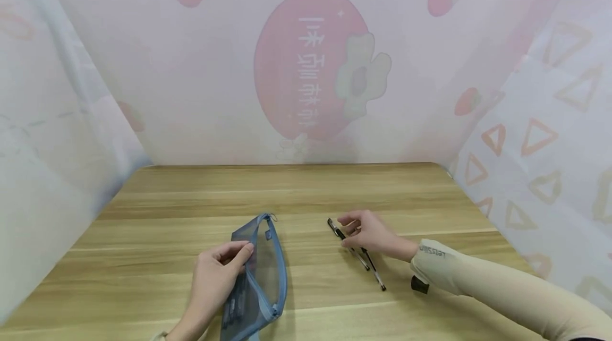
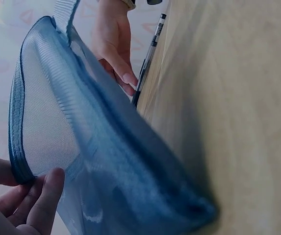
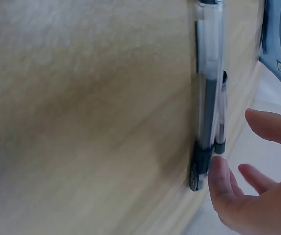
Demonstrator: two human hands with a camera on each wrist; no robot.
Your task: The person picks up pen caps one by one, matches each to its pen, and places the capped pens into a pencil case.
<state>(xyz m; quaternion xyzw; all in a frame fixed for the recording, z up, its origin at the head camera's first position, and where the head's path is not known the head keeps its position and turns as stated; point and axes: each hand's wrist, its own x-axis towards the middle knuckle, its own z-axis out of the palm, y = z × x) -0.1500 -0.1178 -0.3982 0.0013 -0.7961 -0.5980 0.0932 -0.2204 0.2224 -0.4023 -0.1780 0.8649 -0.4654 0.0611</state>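
Note:
A blue mesh zip pencil pouch (image 1: pixel 248 304) stands on its side on the table, its mouth gaping to the right. My left hand (image 1: pixel 217 272) pinches the pouch's rim between thumb and fingers; the left wrist view shows the pinched edge (image 2: pixel 20 166). Dark pen-like shapes (image 1: pixel 235 304) show through the mesh. To the right, two clear-barrelled pens with black ends lie close together, one nearer (image 3: pixel 209 98) and one farther (image 3: pixel 221 112) in the right wrist view. My right hand (image 1: pixel 370 235) is over them, thumb and fingers spread apart, one fingertip at the nearer pen's black end.
The wood-grain table (image 1: pixel 191 192) spreads around both hands. Behind it hangs a pale pink backdrop (image 1: pixel 215 91) with strawberry prints, and a white sheet with triangle prints (image 1: pixel 540 171) stands at the right. A small black block (image 1: pixel 419 284) shows below the right sleeve.

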